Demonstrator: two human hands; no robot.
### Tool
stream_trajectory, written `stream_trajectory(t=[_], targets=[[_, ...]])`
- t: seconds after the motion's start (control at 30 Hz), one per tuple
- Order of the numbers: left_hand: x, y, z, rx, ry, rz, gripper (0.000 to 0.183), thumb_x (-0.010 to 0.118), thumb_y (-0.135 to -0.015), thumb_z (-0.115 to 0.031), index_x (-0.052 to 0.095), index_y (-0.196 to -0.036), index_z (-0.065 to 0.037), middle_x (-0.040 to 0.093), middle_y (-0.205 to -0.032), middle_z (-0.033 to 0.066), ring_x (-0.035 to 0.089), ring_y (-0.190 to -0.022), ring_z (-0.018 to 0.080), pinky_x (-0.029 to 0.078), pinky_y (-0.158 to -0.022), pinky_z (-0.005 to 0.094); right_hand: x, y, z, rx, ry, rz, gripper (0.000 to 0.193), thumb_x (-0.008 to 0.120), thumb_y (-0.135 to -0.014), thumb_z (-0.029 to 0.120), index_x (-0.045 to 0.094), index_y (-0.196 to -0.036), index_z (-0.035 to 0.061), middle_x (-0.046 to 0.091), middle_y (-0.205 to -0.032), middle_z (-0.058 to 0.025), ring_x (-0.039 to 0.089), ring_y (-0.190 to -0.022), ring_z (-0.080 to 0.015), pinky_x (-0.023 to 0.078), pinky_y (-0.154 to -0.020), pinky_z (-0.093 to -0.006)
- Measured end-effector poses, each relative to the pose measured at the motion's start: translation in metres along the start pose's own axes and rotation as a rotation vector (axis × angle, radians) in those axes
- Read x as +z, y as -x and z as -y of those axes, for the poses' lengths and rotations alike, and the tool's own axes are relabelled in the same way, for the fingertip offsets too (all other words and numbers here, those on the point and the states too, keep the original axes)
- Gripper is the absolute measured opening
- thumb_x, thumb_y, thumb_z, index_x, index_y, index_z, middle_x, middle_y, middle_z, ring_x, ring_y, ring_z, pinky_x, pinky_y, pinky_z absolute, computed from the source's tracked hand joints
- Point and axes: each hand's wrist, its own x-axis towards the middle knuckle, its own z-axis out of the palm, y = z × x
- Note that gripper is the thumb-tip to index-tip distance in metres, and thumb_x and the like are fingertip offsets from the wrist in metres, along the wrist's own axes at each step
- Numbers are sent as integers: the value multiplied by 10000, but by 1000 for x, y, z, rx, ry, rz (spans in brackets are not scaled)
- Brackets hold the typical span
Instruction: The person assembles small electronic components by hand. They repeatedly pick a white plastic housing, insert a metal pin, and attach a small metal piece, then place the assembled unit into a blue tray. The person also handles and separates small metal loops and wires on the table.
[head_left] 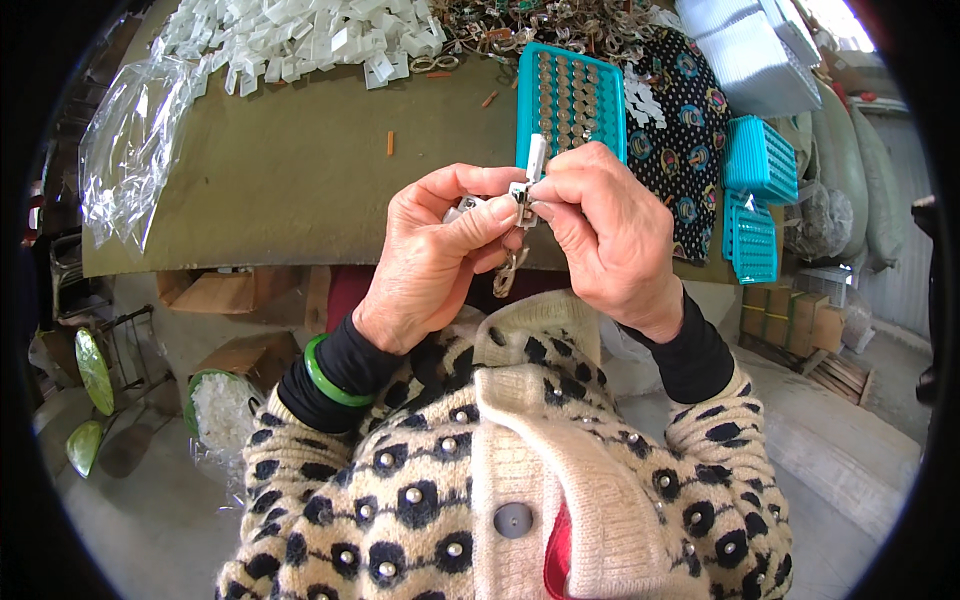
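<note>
My left hand (445, 240) is closed, pinching a small white plastic and metal piece (521, 202) between thumb and forefinger. A narrow white tab (537, 155) sticks up from it. Below those fingers hangs a looped, brownish coil of wire (508, 274). More pale pieces sit in the curl of this hand, partly hidden. My right hand (610, 235) is closed too, its thumb and fingertips pressed against the right side of the same piece. Just beyond both hands lies a teal tray (612, 120) with rows of round, brass-coloured parts.
White plastic pieces (300, 40) are heaped at the far left, beside clear plastic bags (135, 140). Tangled wire coils (560, 20) lie at the back. A patterned cloth (690, 110) covers the table's right side. Stacked teal trays (760, 160) stand at the right. An orange strip (390, 143) rests on the table.
</note>
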Motion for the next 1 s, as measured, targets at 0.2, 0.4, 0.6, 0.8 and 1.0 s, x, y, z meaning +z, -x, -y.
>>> stream_trajectory(t=[0.2, 0.4, 0.6, 0.8, 1.0], targets=[[5, 7, -2, 84, -82, 5, 208, 721, -867, -35, 644, -1060, -32, 678, -984, 66, 658, -806, 121, 561, -645, 227, -2, 0, 14, 702, -1029, -37, 193, 644, -895, -38, 522, -1034, 14, 562, -967, -27, 558, -886, -81, 501, -774, -237], [6, 7, -1, 132, -113, 35, 179, 678, -905, -23, 657, -1083, -28, 673, -998, 69, 665, -785, 122, 528, -623, 210, 1, -3, 16, 731, -1048, -25, 312, 641, -913, -11, 492, -1187, -6, 562, -1017, -30, 563, -942, -82, 495, -850, -229], [0, 2, -3, 85, -19, 0, 186, 672, -915, -46, 643, -1096, -16, 687, -987, 82, 680, -784, 145, 478, -562, 202, 11, -5, 10, 566, -804, -161, 276, 620, -938, -3, 579, -1210, -25, 642, -1053, -57, 607, -951, -89, 513, -858, -232], [-4, -1, -1, 48, 10, 2, 184, 658, -929, -87, 628, -1100, -27, 688, -995, 130, 676, -811, 171, 436, -534, 201, 18, -2, 6, 483, -572, -275, 179, 639, -930, 3, 647, -1103, -39, 706, -1004, -124, 670, -919, -149, 537, -852, -263], [-1, 0, 0, 19, 0, -24, 174, 663, -927, -97, 625, -1085, -34, 692, -992, 123, 673, -830, 163, 431, -528, 206, 20, -1, 5, 467, -414, -272, 116, 641, -924, -15, 634, -1039, -28, 704, -968, -98, 655, -858, -108, 542, -777, -236]])
